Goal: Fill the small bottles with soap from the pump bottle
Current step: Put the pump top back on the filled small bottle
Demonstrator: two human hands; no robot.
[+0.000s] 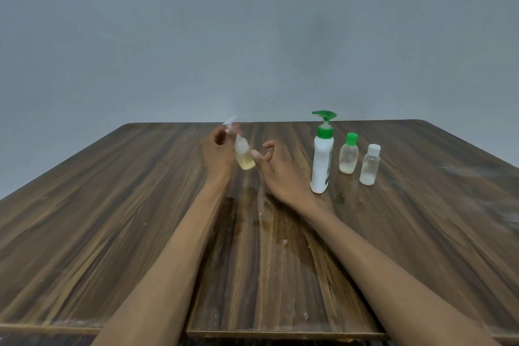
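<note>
Yellowish soap visible in lower half of small clear bottle, held tilted above table, top leaning far-left. Left hand curled round upper part of that bottle, at neck and whitish cap or spray top; top blurred, so open or closed cannot be told. Right hand just right of bottle base, fingers loosely curled, thumb tip at or near bottle's lower side; contact not certain, nothing gripped. Hands close together near table centre, forearms reaching in from near edge. Right of hands, standing upright: white pump bottle with green pump head, spout pointing left, just beside right wrist. Next to right: green-capped small bottle, clear, thin pale layer at bottom only. Farthest right and slightly nearer: white-capped small bottle, clear, faint residue at bottom, otherwise seemingly empty. Both caps fitted. Small greenish spot on table near pump bottle base, likely spilled soap. Damp-looking sheen on wood between forearms. Progress estimate: one of three small bottles roughly half filled and in hand, probably being closed or set aside; two remaining bottles essentially unfilled. Remaining work, as judged: put down held bottle, uncap each remaining bottle, position under spout, pump, recap. Task judged about one third complete.
</note>
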